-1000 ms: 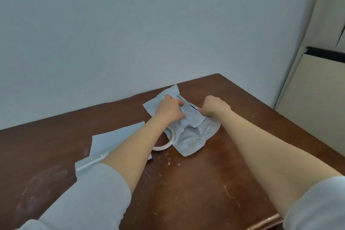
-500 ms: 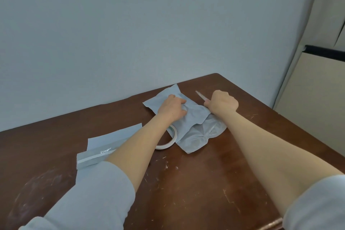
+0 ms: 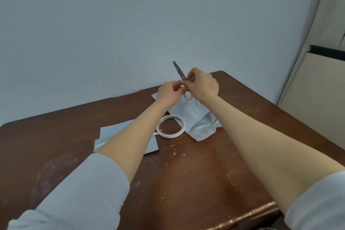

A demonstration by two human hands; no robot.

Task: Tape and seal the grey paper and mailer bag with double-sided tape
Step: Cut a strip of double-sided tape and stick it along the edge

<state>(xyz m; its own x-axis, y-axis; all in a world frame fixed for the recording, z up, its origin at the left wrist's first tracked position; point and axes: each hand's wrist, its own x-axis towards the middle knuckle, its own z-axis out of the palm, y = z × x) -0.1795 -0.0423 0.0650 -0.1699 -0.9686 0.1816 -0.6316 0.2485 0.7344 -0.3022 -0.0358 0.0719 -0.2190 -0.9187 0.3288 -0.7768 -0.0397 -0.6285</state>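
Note:
My right hand (image 3: pixel 202 85) holds a pair of scissors (image 3: pixel 179 72) with pink handles, blades shut and pointing up and away. My left hand (image 3: pixel 169 92) is raised beside it, fingertips pinched at the scissors' pivot; whether it grips anything I cannot tell. Below both hands lies the crumpled grey mailer bag (image 3: pixel 197 119) on the brown table (image 3: pixel 186 173). A roll of double-sided tape (image 3: pixel 171 126) lies flat just left of the bag. A folded sheet of grey paper (image 3: pixel 115 132) rests further left, partly hidden under my left forearm.
A pale wall rises directly behind the table's far edge. The table's right edge runs diagonally beside a beige panel (image 3: pixel 317 99). White scuffs and small scraps mark the tabletop near the front.
Both hands lifted off the mailer bag. The right hand raised the scissors from the table, and the left hand came up to meet them at the pivot.

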